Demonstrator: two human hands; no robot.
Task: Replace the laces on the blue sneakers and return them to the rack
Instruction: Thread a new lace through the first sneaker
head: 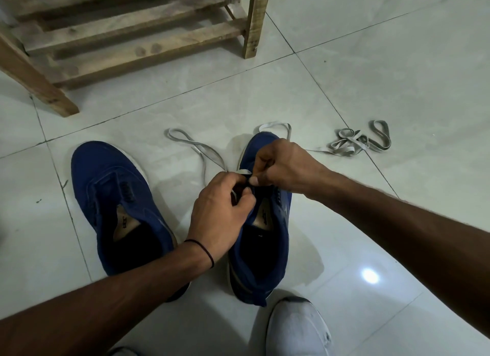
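Note:
Two blue sneakers stand on the tiled floor, toes pointing away from me. The left sneaker [116, 194] has no lace. Over the right sneaker [267, 239] both my hands work at the eyelets. My left hand [220, 212] pinches a grey-white lace [196, 149] at the shoe's tongue, and my right hand [283, 167] pinches the same lace from the other side. The lace's free ends loop out on the floor beyond the toe. My fingers hide the eyelets.
A wooden slatted shoe rack [127, 35] stands at the back left. A second grey lace [358, 141] lies bunched on the floor to the right. The toe of a white shoe [297, 329] shows at the bottom edge.

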